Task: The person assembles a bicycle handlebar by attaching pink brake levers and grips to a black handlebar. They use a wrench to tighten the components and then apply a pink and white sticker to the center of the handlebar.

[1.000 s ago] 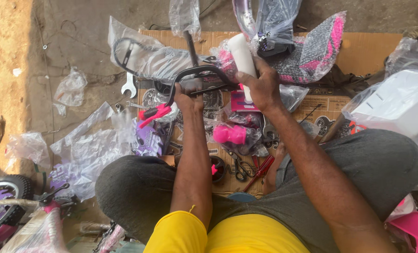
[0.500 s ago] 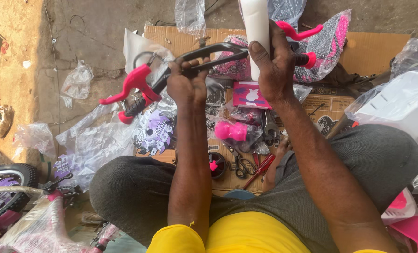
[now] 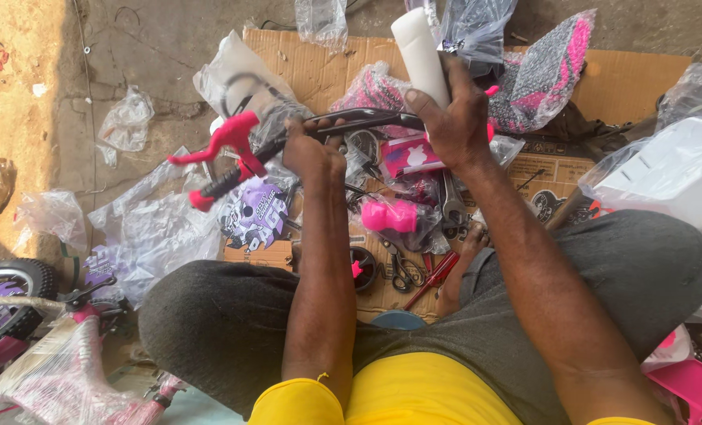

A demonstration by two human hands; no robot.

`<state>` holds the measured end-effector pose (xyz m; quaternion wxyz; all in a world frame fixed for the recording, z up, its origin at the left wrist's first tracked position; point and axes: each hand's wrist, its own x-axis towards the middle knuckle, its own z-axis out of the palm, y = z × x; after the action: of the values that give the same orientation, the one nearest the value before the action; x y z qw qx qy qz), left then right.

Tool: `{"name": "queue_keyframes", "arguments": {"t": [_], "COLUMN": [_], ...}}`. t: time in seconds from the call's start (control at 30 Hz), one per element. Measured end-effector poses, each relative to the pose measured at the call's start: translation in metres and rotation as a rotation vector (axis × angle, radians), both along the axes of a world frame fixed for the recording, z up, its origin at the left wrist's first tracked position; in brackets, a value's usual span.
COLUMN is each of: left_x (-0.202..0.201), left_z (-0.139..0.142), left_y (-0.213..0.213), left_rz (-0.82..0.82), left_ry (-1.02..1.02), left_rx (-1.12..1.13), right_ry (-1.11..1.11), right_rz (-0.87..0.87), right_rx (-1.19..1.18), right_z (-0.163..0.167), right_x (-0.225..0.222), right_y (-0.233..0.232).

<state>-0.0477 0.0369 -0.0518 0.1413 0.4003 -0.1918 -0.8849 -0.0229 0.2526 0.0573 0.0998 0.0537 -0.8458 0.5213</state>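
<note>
Black metal bicycle handlebar, curved tube, with a pink plastic brake lever and a black-and-pink grip at its left end. A white foam tube pad stands near the bar's right part.

Long axis runs roughly side to side across the view; left end dips toward the lower left, right end passes behind the right hand. White pad points up and slightly left, away from the person.

Bar is held up in the air above the flattened brown cardboard sheet, over the person's grey-trousered lap, not resting on anything.

Left hand: fingers curled over the bar just right of the brake lever, closed around the tube. Right hand: wrapped around the base of the white pad, thumb across its front; whether it also clamps the bar underneath cannot be told.

Below on the cardboard: a loose pink plastic grip, a steel spanner, pliers with red handles, clear plastic bags. Small bicycle wheel at lower left.

Versus half a second ago: the pink lever end sits a touch lower, and both grasps are unchanged. A second ago the bar was lower, close to the cardboard.
</note>
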Motion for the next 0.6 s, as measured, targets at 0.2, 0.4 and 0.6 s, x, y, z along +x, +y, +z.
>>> {"name": "queue_keyframes", "arguments": {"t": [0.2, 0.4, 0.6], "left_x": [0.005, 0.012, 0.008], "left_z": [0.008, -0.024, -0.031], "left_y": [0.01, 0.054, 0.064], "left_rz": [-0.071, -0.157, -0.292], "left_ry": [0.071, 0.022, 0.222], "left_rx": [-0.053, 0.022, 0.016], "right_ry": [0.078, -0.172, 0.047], "right_rz": [0.005, 0.06, 0.164], "right_rx": [0.054, -0.045, 0.336], "right_z": [0.011, -0.009, -0.046], "right_x": [0.0, -0.008, -0.004], "right_y": [0.001, -0.005, 0.002]}}
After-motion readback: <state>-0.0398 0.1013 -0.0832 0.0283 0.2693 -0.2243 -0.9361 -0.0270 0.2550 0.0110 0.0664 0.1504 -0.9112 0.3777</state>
